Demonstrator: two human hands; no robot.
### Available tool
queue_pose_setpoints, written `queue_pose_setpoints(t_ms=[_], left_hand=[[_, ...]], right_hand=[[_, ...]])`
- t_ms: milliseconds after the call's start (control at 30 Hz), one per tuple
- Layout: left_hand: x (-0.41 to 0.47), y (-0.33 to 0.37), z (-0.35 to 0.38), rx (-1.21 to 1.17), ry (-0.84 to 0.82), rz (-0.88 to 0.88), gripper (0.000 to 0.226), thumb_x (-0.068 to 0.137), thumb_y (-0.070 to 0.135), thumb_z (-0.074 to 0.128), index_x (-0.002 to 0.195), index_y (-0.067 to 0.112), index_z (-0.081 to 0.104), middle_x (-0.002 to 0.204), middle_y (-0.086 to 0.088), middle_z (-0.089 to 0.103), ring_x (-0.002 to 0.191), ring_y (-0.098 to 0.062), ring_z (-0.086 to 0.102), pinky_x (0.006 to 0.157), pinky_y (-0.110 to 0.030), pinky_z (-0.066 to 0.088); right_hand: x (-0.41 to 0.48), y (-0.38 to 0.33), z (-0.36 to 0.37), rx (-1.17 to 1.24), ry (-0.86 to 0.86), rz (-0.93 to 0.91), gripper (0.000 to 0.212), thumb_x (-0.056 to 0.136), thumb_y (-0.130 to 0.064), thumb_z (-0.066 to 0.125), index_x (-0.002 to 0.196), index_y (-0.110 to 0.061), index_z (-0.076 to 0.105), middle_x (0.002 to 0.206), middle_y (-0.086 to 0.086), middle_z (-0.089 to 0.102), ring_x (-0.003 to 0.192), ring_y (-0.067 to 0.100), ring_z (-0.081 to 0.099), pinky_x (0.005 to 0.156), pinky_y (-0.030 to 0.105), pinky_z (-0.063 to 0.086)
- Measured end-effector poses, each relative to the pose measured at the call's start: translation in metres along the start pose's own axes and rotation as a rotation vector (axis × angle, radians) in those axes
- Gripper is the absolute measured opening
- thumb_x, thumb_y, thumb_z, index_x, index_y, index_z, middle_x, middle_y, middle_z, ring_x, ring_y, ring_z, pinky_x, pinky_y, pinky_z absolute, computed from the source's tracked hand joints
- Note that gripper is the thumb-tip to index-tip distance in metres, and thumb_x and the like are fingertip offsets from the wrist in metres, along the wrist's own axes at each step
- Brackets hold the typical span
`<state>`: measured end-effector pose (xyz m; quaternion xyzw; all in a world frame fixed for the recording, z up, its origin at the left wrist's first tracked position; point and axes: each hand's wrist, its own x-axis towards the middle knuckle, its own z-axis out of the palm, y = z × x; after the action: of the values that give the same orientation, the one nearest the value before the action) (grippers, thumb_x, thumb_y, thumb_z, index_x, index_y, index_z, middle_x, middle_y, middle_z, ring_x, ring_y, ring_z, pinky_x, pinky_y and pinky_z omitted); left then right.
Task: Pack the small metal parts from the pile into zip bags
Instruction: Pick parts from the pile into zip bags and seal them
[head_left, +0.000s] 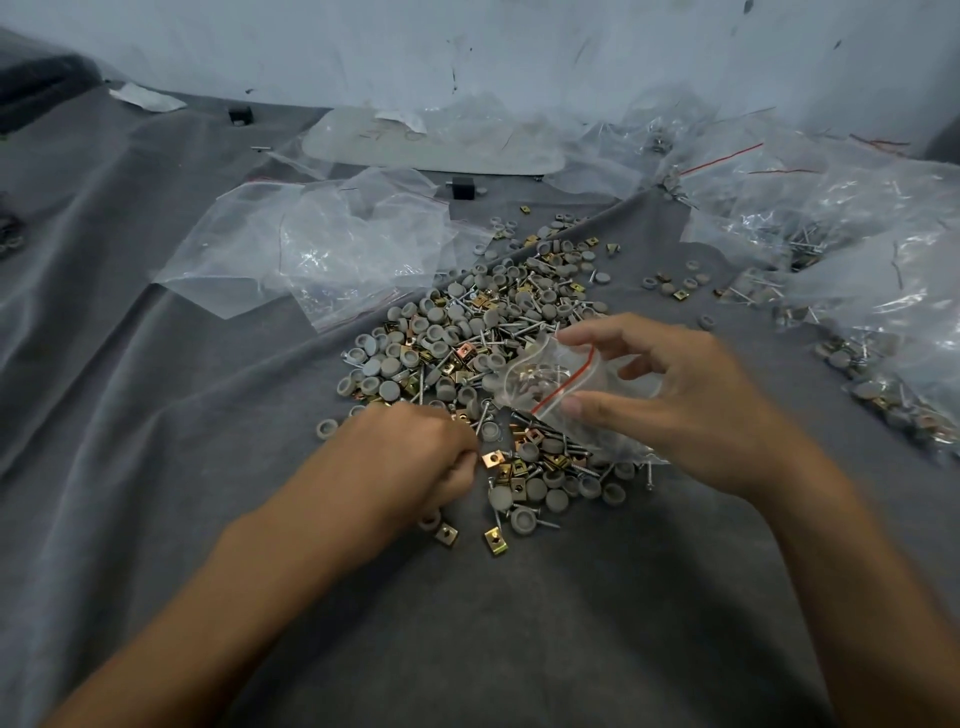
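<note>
Forearms (249, 582): both reach in from the near edge, bare, over the cloth.
Left hand (415, 457): knuckles up at the near left edge of the pile, fingers curled under; whether they hold any parts I cannot tell, as they are hidden.
Right hand (691, 410): pinches a small zip bag (561, 395) between thumb and fingers, with its red-striped mouth turned left towards the other hand.
Zip bag: clear, held just above the near right part of the pile, with a few parts already inside.
Pile (467, 343): grey caps (500, 496), brass-coloured square clips (494, 540) and screws (649, 475), mixed, in the middle of the cloth.
Step in hand: probably gathering parts to feed the bag.
Doing it well: keep the mouth wide and low over the pile so dropped parts fall back into it; send screws in head first, since the points could pierce the film; keep the seal strip free of parts.
Cloth (156, 441): grey, soft and creased; round caps may roll into the folds.
Empty bags (311, 244): far left of the pile, crumpled.
Filled bags (857, 249): heaped along the right.
Board (431, 145): pale, flat, at the far side.
Wall (467, 41): pale, scuffed, beyond the board.
</note>
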<state>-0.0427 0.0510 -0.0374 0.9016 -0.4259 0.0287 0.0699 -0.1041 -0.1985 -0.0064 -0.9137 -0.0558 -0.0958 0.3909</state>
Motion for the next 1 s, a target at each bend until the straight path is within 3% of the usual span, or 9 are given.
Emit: queue_pose_setpoints(t_ms=[133, 200, 267, 367, 467, 667, 800, 900, 1000], left_hand=[[0.002, -0.010, -0.003, -0.178, 0.115, -0.090, 0.023, 0.099, 0.032, 0.047, 0.097, 0.022, 0.068, 0.090, 0.008, 0.066, 0.084, -0.015, 0.061, 0.069, -0.030, 0.042], [0.002, -0.013, -0.007, -0.326, 0.167, -0.185, 0.021, 0.099, 0.035, 0.047, 0.101, 0.026, 0.065, 0.089, 0.014, 0.064, 0.080, -0.004, 0.058, 0.067, -0.024, 0.038], [0.005, -0.014, -0.008, -0.483, 0.203, -0.252, 0.019, 0.097, 0.039, 0.043, 0.098, 0.032, 0.061, 0.075, 0.021, 0.060, 0.071, 0.004, 0.055, 0.059, -0.014, 0.033], [0.011, -0.009, -0.009, -0.704, 0.236, -0.241, 0.016, 0.102, 0.035, 0.045, 0.097, 0.035, 0.060, 0.071, 0.020, 0.059, 0.061, -0.001, 0.052, 0.055, -0.017, 0.035], [0.019, -0.002, -0.008, -0.867, 0.224, -0.180, 0.016, 0.103, 0.030, 0.052, 0.103, 0.032, 0.068, 0.068, 0.009, 0.058, 0.062, -0.009, 0.053, 0.057, -0.033, 0.043], [0.024, 0.007, -0.008, -1.192, 0.224, -0.220, 0.010, 0.088, 0.026, 0.069, 0.096, 0.023, 0.075, 0.069, 0.013, 0.070, 0.062, 0.002, 0.062, 0.058, -0.016, 0.050], [0.025, 0.013, -0.007, -1.231, 0.240, -0.189, 0.016, 0.080, 0.027, 0.076, 0.093, 0.018, 0.073, 0.072, 0.006, 0.072, 0.064, 0.000, 0.064, 0.058, -0.013, 0.047], [0.024, 0.015, -0.011, -1.224, 0.238, -0.165, 0.020, 0.082, 0.031, 0.074, 0.099, 0.020, 0.073, 0.076, 0.008, 0.073, 0.066, 0.000, 0.065, 0.059, -0.013, 0.047], [0.017, 0.002, -0.012, -0.914, 0.320, -0.191, 0.009, 0.089, 0.036, 0.071, 0.097, 0.033, 0.071, 0.079, 0.013, 0.069, 0.065, -0.004, 0.060, 0.059, -0.024, 0.047]], right_hand=[[-0.002, 0.001, 0.000, -0.020, -0.013, 0.002, 0.048, 0.075, -0.052, 0.077, 0.122, -0.049, 0.065, 0.120, -0.028, 0.065, 0.112, -0.008, 0.056, 0.086, 0.014, 0.043], [-0.004, 0.000, 0.001, -0.023, -0.024, 0.003, 0.047, 0.077, -0.044, 0.080, 0.122, -0.049, 0.065, 0.120, -0.028, 0.065, 0.111, -0.011, 0.055, 0.082, 0.007, 0.043], [-0.005, -0.001, 0.002, 0.010, -0.029, -0.002, 0.047, 0.078, -0.036, 0.083, 0.121, -0.047, 0.067, 0.118, -0.030, 0.065, 0.111, -0.012, 0.055, 0.082, 0.003, 0.042], [-0.005, -0.007, 0.006, 0.001, -0.044, -0.015, 0.047, 0.078, -0.038, 0.083, 0.122, -0.046, 0.066, 0.119, -0.030, 0.064, 0.113, -0.006, 0.056, 0.084, 0.010, 0.044], [-0.005, -0.011, 0.009, -0.015, -0.057, -0.018, 0.049, 0.079, -0.041, 0.082, 0.125, -0.046, 0.065, 0.120, -0.027, 0.065, 0.113, -0.002, 0.057, 0.088, 0.022, 0.046], [-0.015, -0.011, 0.012, 0.033, -0.060, -0.022, 0.047, 0.079, -0.034, 0.084, 0.123, -0.040, 0.068, 0.120, -0.020, 0.068, 0.115, 0.004, 0.061, 0.096, 0.031, 0.049], [-0.014, -0.014, 0.015, 0.078, -0.066, -0.050, 0.046, 0.081, -0.028, 0.085, 0.123, -0.036, 0.068, 0.118, -0.017, 0.070, 0.114, 0.008, 0.063, 0.095, 0.031, 0.050], [-0.013, -0.011, 0.016, 0.096, -0.043, -0.086, 0.047, 0.081, -0.026, 0.085, 0.124, -0.034, 0.068, 0.116, -0.017, 0.071, 0.111, 0.007, 0.065, 0.091, 0.018, 0.049], [-0.013, -0.004, 0.012, 0.065, 0.030, -0.055, 0.046, 0.078, -0.041, 0.081, 0.122, -0.041, 0.067, 0.114, -0.021, 0.070, 0.109, 0.000, 0.063, 0.087, 0.013, 0.047]])
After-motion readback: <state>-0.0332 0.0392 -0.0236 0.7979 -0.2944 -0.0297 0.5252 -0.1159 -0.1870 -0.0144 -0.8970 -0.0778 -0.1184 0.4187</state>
